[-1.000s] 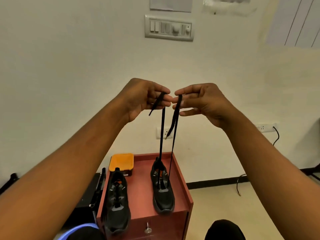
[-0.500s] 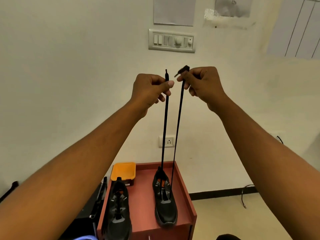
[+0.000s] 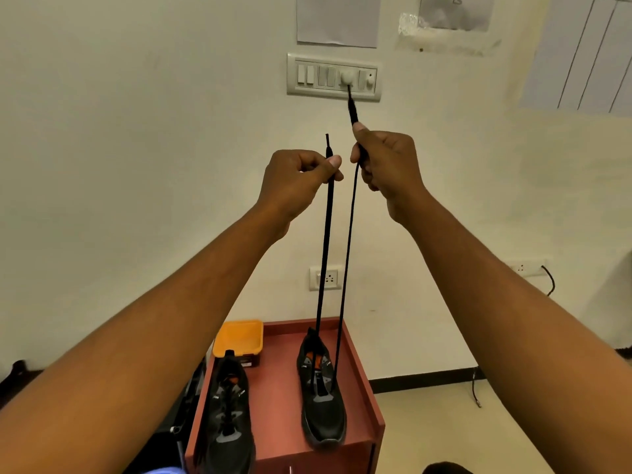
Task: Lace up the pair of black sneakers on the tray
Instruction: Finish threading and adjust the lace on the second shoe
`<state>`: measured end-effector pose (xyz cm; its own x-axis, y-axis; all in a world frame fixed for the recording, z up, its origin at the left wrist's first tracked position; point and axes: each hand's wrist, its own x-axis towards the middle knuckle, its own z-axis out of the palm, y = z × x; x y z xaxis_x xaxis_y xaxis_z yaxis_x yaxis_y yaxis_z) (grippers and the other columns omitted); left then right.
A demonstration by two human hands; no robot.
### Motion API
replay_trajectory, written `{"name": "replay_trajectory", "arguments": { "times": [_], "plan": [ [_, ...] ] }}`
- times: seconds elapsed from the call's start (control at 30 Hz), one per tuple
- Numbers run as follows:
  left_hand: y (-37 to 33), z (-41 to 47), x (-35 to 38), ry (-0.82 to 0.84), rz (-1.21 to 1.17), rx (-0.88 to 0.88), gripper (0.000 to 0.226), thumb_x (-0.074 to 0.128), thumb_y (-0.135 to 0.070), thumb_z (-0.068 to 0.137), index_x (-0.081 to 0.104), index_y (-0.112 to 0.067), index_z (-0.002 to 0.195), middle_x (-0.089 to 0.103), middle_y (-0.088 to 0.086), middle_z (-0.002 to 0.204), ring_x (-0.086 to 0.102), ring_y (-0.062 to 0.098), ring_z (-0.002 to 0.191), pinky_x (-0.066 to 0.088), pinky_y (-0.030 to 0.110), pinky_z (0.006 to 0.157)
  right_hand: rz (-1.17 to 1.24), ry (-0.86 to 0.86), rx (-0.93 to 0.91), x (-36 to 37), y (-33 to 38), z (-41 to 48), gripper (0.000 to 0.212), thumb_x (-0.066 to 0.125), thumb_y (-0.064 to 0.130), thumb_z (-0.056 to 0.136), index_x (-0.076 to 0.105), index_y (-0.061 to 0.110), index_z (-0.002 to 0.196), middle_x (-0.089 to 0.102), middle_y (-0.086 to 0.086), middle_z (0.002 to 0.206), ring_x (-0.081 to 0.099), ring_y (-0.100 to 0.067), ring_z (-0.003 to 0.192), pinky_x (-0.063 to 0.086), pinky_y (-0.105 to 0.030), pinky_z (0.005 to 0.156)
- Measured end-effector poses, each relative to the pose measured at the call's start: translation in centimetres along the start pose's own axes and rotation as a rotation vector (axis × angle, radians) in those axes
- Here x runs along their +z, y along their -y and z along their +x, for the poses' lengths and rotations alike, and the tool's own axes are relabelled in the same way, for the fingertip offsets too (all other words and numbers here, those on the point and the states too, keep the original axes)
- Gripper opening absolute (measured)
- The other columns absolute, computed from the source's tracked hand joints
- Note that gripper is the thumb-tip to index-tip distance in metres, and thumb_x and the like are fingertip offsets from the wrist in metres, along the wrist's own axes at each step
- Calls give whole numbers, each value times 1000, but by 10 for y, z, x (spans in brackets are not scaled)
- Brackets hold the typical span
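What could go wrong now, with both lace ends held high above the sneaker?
1. The lace runs taut from the sneaker to both hands; a harder pull may lift or tip the sneaker, which stands near the right rim of the tray.
2. The left hand pinches its end close to the tip, so it may slip out.
3. The end in the right hand reaches higher, so the two sides may come out uneven.
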<state>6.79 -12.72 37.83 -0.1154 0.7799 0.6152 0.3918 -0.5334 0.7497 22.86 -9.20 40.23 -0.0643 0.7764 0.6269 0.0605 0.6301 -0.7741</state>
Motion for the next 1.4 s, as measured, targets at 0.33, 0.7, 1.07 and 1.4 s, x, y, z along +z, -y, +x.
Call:
{"name": "replay_trajectory", "arguments": {
  "times": [0.33, 0.7, 1.07, 1.4],
  "plan": [
    [107, -98, 11, 156, -143, -307, 29, 64, -22, 102, 72, 2, 88, 71, 14, 73, 72, 26, 62, 58, 29, 59, -129, -16, 225, -3, -132, -89, 50, 66, 41, 100, 66, 16, 57, 42, -11, 59, 39, -18, 54, 36, -22, 55],
    [334, -223, 77, 249, 137, -882, 30, 67, -23, 98, 68, 3, 84, 55, 7, 71, 46, 16, 63, 35, 29, 57, -319, 14, 845, 2, -371, -221, 53, 55, 46, 104, 59, 12, 65, 60, -5, 58, 57, -20, 57, 49, -42, 68],
    [410, -214, 118, 464, 208, -869, 32, 78, -39, 90, 71, -9, 84, 67, 2, 63, 65, 13, 56, 50, 30, 61, -453, 462, 795, 39, -461, -217, 31, 92, 37, 76, 69, 18, 73, 66, 6, 66, 63, -7, 61, 54, -30, 67],
    [420, -222, 123, 468, 194, -864, 16, 70, -22, 93, 67, -20, 77, 71, 1, 73, 67, 17, 67, 55, 38, 74, -462, 379, 804, 44, -472, -230, 27, 92, 40, 76, 74, 19, 77, 73, 1, 72, 71, -16, 70, 60, -43, 74]
  ]
}}
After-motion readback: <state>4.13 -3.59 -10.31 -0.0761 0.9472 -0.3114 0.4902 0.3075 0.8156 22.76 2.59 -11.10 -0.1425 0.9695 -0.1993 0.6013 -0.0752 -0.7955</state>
